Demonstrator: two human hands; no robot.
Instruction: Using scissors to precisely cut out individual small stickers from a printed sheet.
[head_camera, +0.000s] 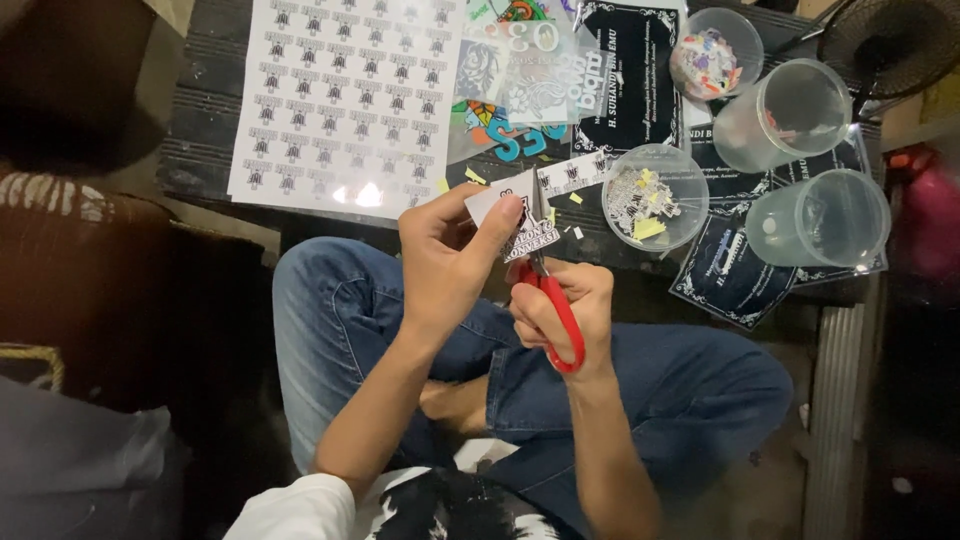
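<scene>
1. Dark and low, the table (215, 110) lies in front of a person sitting cross-legged in blue jeans (700, 390), seen from above.
2. On the table's left part lies a white sticker sheet (340, 90) printed with rows of small dark emblems; just right of it are colourful printed sheets (510, 90) and black cards with white ornamental borders (630, 70).
3. Four clear plastic cups stand at the right: one with colourful cut pieces (705, 60), two that look empty (785, 110) (825, 215), and one holding small pale and yellow scraps (650, 200).
4. The left hand (445, 255) is closed in a pinch on a small sticker strip (525, 215), thumb on top and fingers beneath, holding it over the table's near edge, above the knees.
5. The right hand (565, 310) is wrapped round the red handles of a pair of scissors (555, 305), fingers through the loops; the blades point up into the strip, right beside the left thumb.
6. Tiny yellow paper offcuts (475, 176) lie on the table near the strip.
7. A dark fan (890, 40) sits at the top right corner.
</scene>
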